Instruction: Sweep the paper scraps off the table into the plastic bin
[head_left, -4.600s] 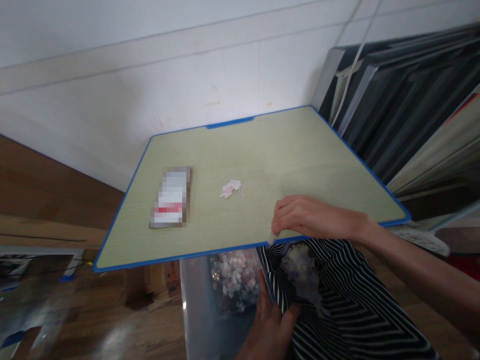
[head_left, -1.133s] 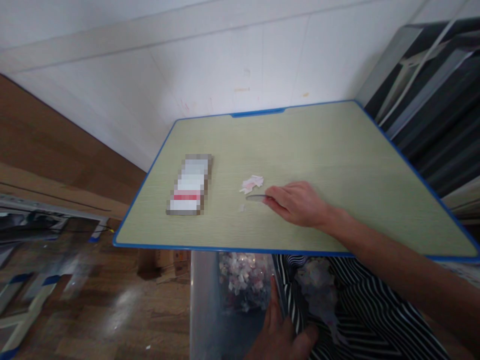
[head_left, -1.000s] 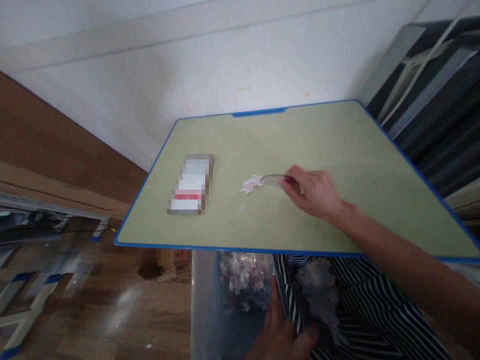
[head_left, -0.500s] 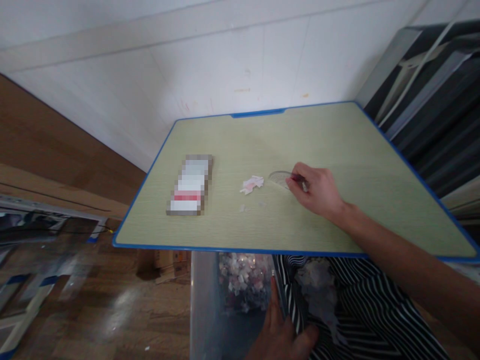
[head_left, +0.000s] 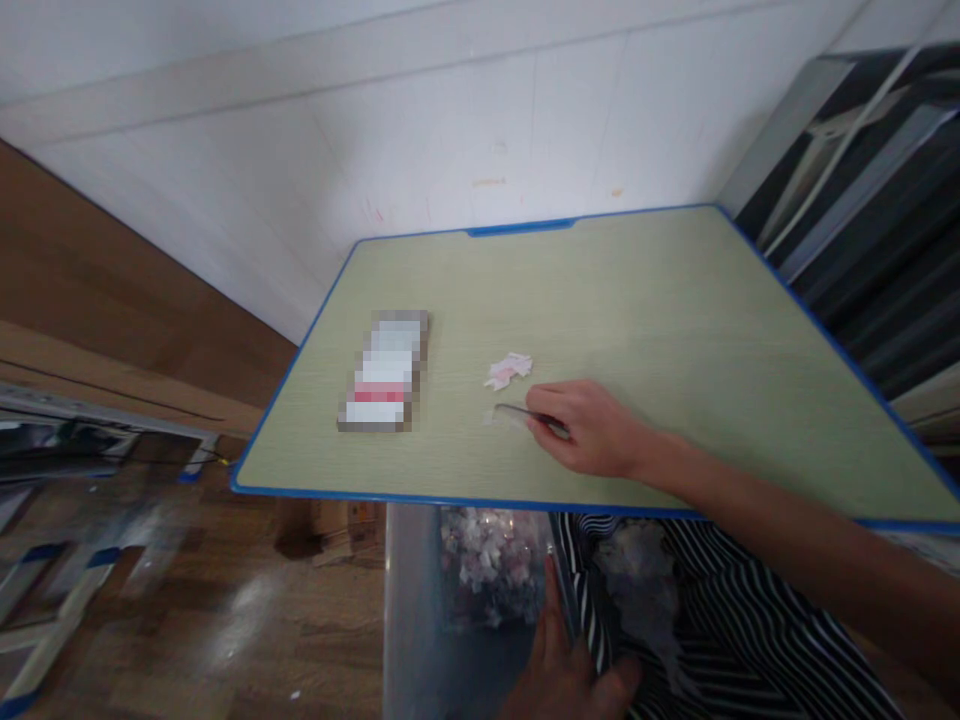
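Note:
My right hand is closed on a thin, see-through curved piece with a dark edge, low over the green tabletop. Its tip is by a faint clear scrap; whether they touch I cannot tell. Just beyond it lies a small heap of whitish-pink paper bits. Below the table's front edge, my left hand grips the near right rim of a clear plastic bin, index finger stretched along it. Many pale scraps fill the bin's far end.
A pixelated phone-like slab lies on the table's left side. The table has a blue rim and backs onto a white wall. Striped black cloth covers my lap. Dark folded items stand at the right; cardboard sits on the floor.
My right hand has moved left and toward me with the curved piece, from right of the paper heap to the clear scraps. My left hand stays at the bin rim.

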